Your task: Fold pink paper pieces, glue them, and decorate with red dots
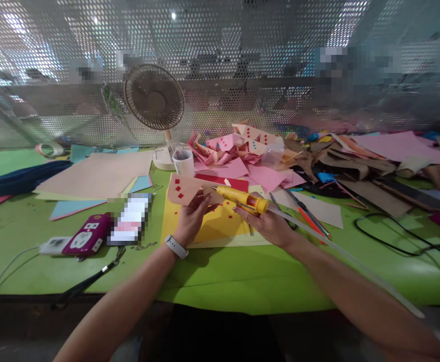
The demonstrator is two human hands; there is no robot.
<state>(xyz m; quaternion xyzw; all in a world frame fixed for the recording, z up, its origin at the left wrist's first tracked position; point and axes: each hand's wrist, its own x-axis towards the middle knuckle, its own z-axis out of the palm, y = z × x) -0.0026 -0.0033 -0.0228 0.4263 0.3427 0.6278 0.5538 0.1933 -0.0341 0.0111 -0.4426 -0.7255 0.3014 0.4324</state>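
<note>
My left hand [193, 217] pinches a peach paper piece [182, 190] marked with red diamonds. In my right hand [270, 226] is a yellow hot glue gun [242, 199], its nozzle pointing left against or just over the paper by my left fingers; I cannot tell if it touches. A long whitish glue stick [340, 246] trails from the gun's back toward the lower right. Beneath both hands lies a yellow sheet [182, 229] with small red diamonds on a pale sheet. A red strip [238, 183] lies just behind the gun.
Behind stand a white cup [183, 163] and a desk fan [155, 100], beside a pile of cut pink paper [223, 146]. A phone [131, 218] and purple power bank [88, 235] lie left. An orange cutter [310, 218], brown scraps [374, 196] and a black cable [393, 246] lie right.
</note>
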